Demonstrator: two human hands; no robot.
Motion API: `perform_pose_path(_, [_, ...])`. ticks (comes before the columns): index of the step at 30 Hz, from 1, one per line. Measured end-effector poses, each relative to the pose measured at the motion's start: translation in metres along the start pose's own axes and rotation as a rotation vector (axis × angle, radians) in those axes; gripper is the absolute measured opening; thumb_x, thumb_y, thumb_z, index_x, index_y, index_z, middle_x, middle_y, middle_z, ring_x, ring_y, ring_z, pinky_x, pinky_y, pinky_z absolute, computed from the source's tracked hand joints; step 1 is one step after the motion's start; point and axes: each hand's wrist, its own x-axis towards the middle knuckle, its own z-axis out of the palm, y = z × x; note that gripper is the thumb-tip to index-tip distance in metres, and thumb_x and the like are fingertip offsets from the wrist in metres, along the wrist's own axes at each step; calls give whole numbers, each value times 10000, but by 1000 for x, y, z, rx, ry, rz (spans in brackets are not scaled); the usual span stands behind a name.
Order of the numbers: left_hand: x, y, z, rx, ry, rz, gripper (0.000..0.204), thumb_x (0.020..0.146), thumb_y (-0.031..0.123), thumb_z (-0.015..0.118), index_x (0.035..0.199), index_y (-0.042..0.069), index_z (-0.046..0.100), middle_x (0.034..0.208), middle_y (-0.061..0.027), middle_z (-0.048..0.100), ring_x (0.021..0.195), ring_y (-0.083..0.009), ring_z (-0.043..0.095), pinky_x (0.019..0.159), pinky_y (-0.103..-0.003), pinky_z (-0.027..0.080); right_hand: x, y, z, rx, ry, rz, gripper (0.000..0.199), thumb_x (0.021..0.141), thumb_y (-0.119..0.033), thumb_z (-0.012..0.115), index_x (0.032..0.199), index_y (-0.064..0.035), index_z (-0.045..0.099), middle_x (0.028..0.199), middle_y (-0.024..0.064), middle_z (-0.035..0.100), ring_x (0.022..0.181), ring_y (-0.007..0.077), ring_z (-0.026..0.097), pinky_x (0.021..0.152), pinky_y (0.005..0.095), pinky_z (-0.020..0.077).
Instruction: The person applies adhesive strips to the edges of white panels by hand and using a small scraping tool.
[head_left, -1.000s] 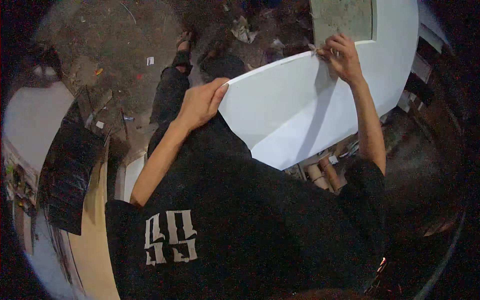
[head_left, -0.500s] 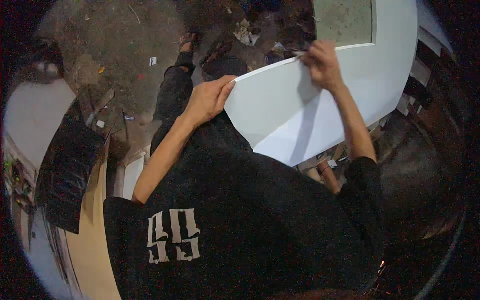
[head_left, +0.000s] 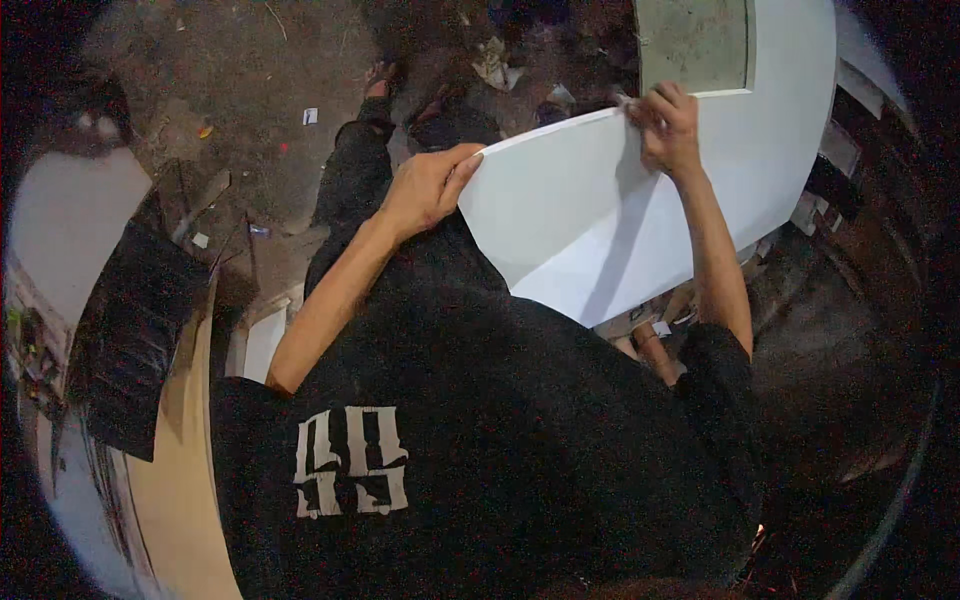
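A large white panel (head_left: pixel 560 190) lies tilted across my lap, with a rectangular cut-out near its far side. My left hand (head_left: pixel 425 190) is closed around the panel's left corner, thumb on the near face. At the panel's far long edge, left of the cut-out, my right hand (head_left: pixel 668 132) is closed with the fingers pinched together. Something small and pale sticks out to the left of those fingers; it is blurred, and I cannot make out its kind. A shadow of my right arm falls over the panel's face.
Paper scraps (head_left: pixel 496 66) and other bits litter the dark floor (head_left: pixel 240 70). On the left are a black sheet-like thing (head_left: pixel 135 340) and a tan board (head_left: pixel 180 480). A dark rounded surface (head_left: pixel 830 330) stands to the right, beside more scraps.
My right hand has slid a little to the right along the panel's far edge. My left hand keeps its hold on the corner. The whole view has shifted slightly.
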Motion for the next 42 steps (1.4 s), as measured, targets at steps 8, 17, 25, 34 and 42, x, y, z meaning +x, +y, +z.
perform_pose_path(8, [-1,-7,6,-3,18,11,363,1018,340,440,1188,95,646,971,-219,689,898,-414,661,772,-482,513,-11,-8,20,-8,-54,-13,393,601,-26,629,968,-154,687,901,78,579,900,285,536,822,426,391])
perform_pose_path(17, [1,-9,6,-3,-4,0,359,1019,325,448,1206,88,643,1014,-216,687,930,-404,664,795,-459,522,-10,-41,29,-49,50,-83,168,616,-11,620,757,-102,616,799,63,523,815,285,520,751,404,358])
perform_pose_path(25, [3,-12,10,-3,14,0,360,1017,326,453,1194,80,646,994,-213,692,922,-409,660,797,-482,517,-16,-55,52,-51,157,-55,113,676,-57,681,756,-94,610,796,63,541,828,276,546,749,413,379])
perform_pose_path(34, [2,-10,7,-25,7,1,366,1018,326,447,1199,75,643,1033,-216,686,954,-410,652,826,-474,510,-20,-57,52,-17,145,-21,297,614,-82,657,899,-162,679,823,49,534,836,271,536,763,415,355])
perform_pose_path(42, [5,-9,8,-54,23,11,376,1019,331,434,1210,80,639,1033,-219,685,957,-412,652,832,-475,506,-15,-78,66,-28,293,10,94,687,-7,620,731,-86,596,719,74,553,717,297,529,700,402,363])
